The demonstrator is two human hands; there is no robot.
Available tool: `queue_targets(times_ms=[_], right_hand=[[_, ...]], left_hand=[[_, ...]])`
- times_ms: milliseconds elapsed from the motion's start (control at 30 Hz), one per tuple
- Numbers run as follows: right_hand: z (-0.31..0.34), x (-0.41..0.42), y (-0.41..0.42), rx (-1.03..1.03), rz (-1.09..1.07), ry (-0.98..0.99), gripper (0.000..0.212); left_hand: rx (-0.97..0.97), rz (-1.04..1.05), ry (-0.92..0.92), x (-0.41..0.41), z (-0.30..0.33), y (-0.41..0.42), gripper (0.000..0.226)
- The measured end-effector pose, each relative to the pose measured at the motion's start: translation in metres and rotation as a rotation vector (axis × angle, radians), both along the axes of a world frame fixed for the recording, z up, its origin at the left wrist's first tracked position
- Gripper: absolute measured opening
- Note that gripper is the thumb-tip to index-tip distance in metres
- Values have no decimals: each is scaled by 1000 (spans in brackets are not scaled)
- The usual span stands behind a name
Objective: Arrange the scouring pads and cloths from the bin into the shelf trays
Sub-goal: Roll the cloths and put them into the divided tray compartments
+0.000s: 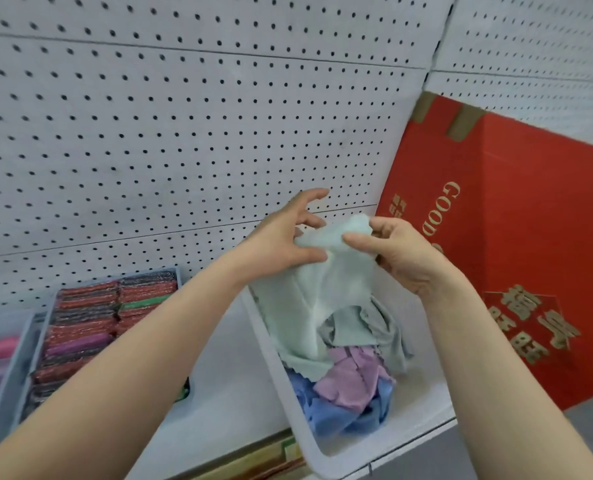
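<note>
Your bare forearms reached up from the bottom edge toward the shelf. Your left hand (281, 237) pinched the pale green cloth (322, 282) at its upper left edge, forefinger lifted free, while your right hand (402, 251) pinched its top right corner. That cloth hung down into the white bin (277, 368), over grey, pink and blue cloths (350, 386). To the left sat a tray (180, 275) packed with scouring pads (90, 327). A red box (530, 237) stood against the pegboard (184, 133).
</note>
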State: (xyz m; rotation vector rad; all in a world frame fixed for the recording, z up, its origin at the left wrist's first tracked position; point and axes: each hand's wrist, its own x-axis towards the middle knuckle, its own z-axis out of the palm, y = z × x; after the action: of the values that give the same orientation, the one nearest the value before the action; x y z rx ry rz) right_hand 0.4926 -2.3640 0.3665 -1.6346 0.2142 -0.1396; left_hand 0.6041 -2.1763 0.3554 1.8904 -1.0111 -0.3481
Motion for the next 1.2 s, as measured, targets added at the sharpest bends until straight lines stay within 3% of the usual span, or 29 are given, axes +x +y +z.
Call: queue_targets(times_ms=[67,100,167,233,333,400,500,567,600,733,800,933,1000,1067,1133,1200], right_hand=[[9,-1,-7,15,-56,-69,22],[13,-2,-12,57,-74,-113,17],[21,-10,-23,135,-63,-175,15],[24,-19,-34,180,-19,-216,19],[19,-14,-43,243,-41,-210,24],[7,2,-42,153,-181,-153,25],[-15,25,-35,-27,-414,-148,14],[-21,26,-18,-112,-442,-216,36],[-22,23,-8,-159,-419,-264,43],[-17,11,32,-191,-346,-403,39],[-14,6,41,-189,-321,-418,35],[-17,-1,40,-182,-256,-334,9],[-22,0,34,-175,-270,-311,16],[-27,-1,27,-148,-258,-281,17],[-25,-7,22,-90,-196,-248,15],[-16,-13,18,-26,-114,-237,14]], left_hand=[[149,60,-87,4,-9,6,30],[186,94,-122,6,-14,12,20],[189,116,-96,9,-25,26,39],[34,160,135,7,-22,41,31],[-369,243,613,10,-18,44,33],[-478,439,667,14,-22,34,29],[-505,732,528,6,-30,8,13],[-496,828,355,-11,-30,-9,9],[-497,831,266,-22,-29,-18,8],[-516,673,-12,-55,-23,-46,14],[-497,524,-26,-66,-23,-51,34],[-371,312,-1,-71,-33,-40,61],[-348,280,-10,-69,-39,-31,62],[-428,326,33,-75,-38,-23,53],[-513,544,-30,-73,-37,-15,47],[-449,673,-31,-63,-37,-5,67]])
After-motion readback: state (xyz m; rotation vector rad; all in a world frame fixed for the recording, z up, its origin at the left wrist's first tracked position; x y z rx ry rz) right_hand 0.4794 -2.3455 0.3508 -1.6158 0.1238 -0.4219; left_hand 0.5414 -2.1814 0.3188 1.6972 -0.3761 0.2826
